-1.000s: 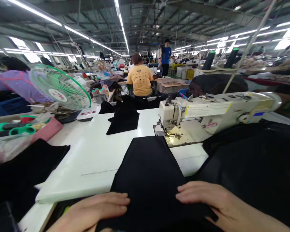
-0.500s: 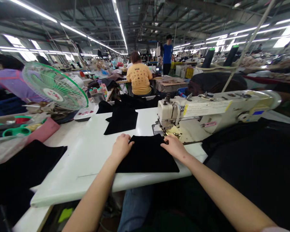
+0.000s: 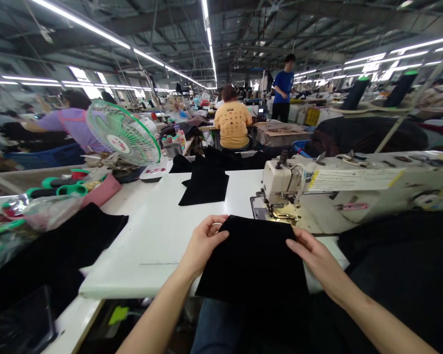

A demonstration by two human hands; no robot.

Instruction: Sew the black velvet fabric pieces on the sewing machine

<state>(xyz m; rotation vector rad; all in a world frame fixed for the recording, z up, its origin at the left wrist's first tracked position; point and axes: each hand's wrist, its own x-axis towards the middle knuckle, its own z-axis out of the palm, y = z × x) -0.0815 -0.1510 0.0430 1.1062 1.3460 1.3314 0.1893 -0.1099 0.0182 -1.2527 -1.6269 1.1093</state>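
A black fabric piece (image 3: 258,260) is stretched between my two hands, its lower part hanging past the front edge of the white sewing table (image 3: 151,241). My left hand (image 3: 206,241) pinches its upper left corner between thumb and fingers. At the upper right corner, my right hand (image 3: 310,248) grips the cloth the same way. Just beyond the fabric's top edge stands the sewing machine (image 3: 284,182), its needle area lit; the cloth lies in front of the presser foot, not under it. Another black fabric piece (image 3: 206,187) rests farther back on the table.
To the left are a green-rimmed fan (image 3: 123,135), thread spools (image 3: 72,190), a pink cloth (image 3: 103,190) and more black fabric (image 3: 92,226). Dark cloth (image 3: 402,260) is heaped at right. A person in yellow (image 3: 232,123) sits ahead; one in blue (image 3: 283,88) stands beyond.
Both hands have drawn the black fabric toward me and lifted its top edge, so it now hangs over the table's front. The camera view has turned left.
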